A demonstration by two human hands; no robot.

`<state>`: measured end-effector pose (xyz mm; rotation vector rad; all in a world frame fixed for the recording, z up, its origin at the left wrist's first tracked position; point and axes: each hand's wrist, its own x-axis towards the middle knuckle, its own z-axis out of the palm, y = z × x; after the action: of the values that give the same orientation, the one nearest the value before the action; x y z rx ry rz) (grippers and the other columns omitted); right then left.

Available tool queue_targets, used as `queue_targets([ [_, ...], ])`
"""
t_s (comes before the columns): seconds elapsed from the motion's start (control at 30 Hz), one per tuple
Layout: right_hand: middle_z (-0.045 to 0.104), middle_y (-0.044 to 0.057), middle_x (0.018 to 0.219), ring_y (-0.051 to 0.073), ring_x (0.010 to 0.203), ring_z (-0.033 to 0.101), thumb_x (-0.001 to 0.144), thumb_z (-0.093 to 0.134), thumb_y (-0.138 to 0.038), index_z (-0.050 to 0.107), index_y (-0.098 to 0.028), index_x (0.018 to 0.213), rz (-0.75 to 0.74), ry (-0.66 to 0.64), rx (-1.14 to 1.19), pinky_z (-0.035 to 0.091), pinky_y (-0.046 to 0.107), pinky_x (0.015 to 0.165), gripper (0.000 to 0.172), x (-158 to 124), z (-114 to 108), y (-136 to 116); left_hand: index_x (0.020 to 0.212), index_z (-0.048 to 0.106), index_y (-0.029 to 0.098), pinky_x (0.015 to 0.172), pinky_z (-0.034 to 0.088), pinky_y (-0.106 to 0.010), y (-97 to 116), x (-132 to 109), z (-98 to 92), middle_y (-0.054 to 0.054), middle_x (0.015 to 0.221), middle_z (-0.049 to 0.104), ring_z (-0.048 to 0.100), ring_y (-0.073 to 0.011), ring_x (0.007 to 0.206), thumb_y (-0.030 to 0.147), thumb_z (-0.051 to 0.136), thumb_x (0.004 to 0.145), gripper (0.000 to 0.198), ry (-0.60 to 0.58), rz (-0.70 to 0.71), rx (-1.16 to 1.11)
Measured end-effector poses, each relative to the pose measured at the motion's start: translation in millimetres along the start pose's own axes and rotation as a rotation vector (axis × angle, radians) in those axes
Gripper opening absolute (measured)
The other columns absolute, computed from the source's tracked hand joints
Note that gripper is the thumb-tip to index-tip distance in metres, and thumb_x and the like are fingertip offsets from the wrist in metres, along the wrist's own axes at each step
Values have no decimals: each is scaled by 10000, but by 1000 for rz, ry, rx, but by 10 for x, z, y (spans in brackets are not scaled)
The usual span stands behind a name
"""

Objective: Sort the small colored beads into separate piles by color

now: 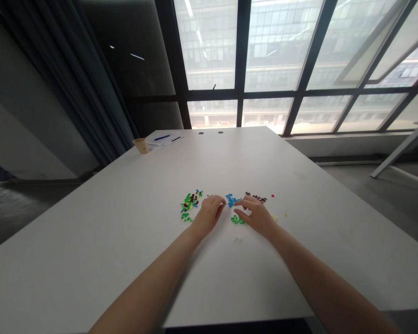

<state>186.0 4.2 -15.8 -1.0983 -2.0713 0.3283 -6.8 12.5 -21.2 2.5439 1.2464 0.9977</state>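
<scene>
Small coloured building bricks lie in groups on the white table. My left hand [211, 212] is between a mixed pile of green, brown, blue and yellow bricks [188, 203] and a group of blue bricks [231, 200]. Its fingers are curled together, and whatever they may hold is hidden. My right hand [255, 214] reaches to the blue bricks with a fingertip at their right edge, thumb and fingers apart. Under its thumb are green bricks [236, 219]. Dark brown bricks [259, 198] lie just beyond it, and pale yellow ones [273, 217] are partly covered by the wrist.
A few whitish pieces [237, 239] lie closer to me. A single red brick [272, 195] and a yellow brick [285, 215] sit to the right. At the far left stand a paper cup [141, 146] and papers with a blue pen [162, 138]. Windows and a curtain border the table [125, 260].
</scene>
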Motion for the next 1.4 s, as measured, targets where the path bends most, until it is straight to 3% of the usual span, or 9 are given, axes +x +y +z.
queue_targets([
  [0.13, 540, 19, 709, 139, 716, 504, 768, 567, -258, 631, -200, 836, -34, 38, 16, 404, 264, 698, 110, -2, 40, -83, 930, 506, 187, 813, 374, -326, 147, 5, -3, -60, 941, 594, 504, -163, 932, 214, 372, 864, 151, -23, 103, 40],
  [0.43, 557, 19, 700, 139, 713, 518, 768, 563, -227, 629, -197, 788, -80, 97, 37, 416, 274, 698, 75, -12, 37, -93, 889, 506, 180, 787, 362, -305, 183, 8, -40, -45, 891, 600, 514, -148, 891, 221, 393, 865, 122, 28, 162, 70],
  [0.73, 552, 9, 646, 125, 674, 513, 773, 548, -199, 636, -196, 754, -168, 143, 14, 403, 270, 724, 90, 8, -55, -179, 937, 519, 187, 811, 348, -307, 134, -15, -68, -47, 908, 611, 521, -140, 896, 211, 382, 866, 157, 115, 101, 97],
  [0.9, 539, 3, 646, 113, 655, 498, 780, 529, -219, 640, -195, 758, -126, 58, -25, 385, 260, 726, 115, 16, -111, -135, 998, 528, 193, 871, 323, -345, -57, -4, -26, -62, 1034, 604, 500, -168, 1000, 234, 354, 865, 222, 65, -94, 249],
  [1.1, 539, -7, 617, 102, 600, 476, 725, 542, -227, 645, -197, 709, 119, -279, -186, 344, 215, 598, 109, 16, -200, 163, 1238, 409, 202, 932, 285, -415, -529, -42, 25, -78, 1343, 399, 345, -221, 1223, 257, 318, 842, 410, -166, -438, 477],
  [1.23, 600, 16, 681, 122, 643, 502, 707, 527, -246, 658, -203, 708, 286, -398, -333, 328, 224, 596, 138, -5, -243, 289, 1268, 385, 212, 990, 225, -432, -634, -65, 36, -52, 1378, 348, 274, -203, 1274, 274, 273, 847, 440, -271, -470, 497],
  [1.4, 630, 27, 747, 133, 682, 523, 692, 538, -258, 664, -211, 725, 399, -479, -367, 316, 222, 567, 138, -25, -261, 238, 1187, 471, 229, 991, 209, -465, -562, -59, 29, -39, 1340, 409, 327, -198, 1244, 249, 280, 843, 393, -240, -433, 486],
])
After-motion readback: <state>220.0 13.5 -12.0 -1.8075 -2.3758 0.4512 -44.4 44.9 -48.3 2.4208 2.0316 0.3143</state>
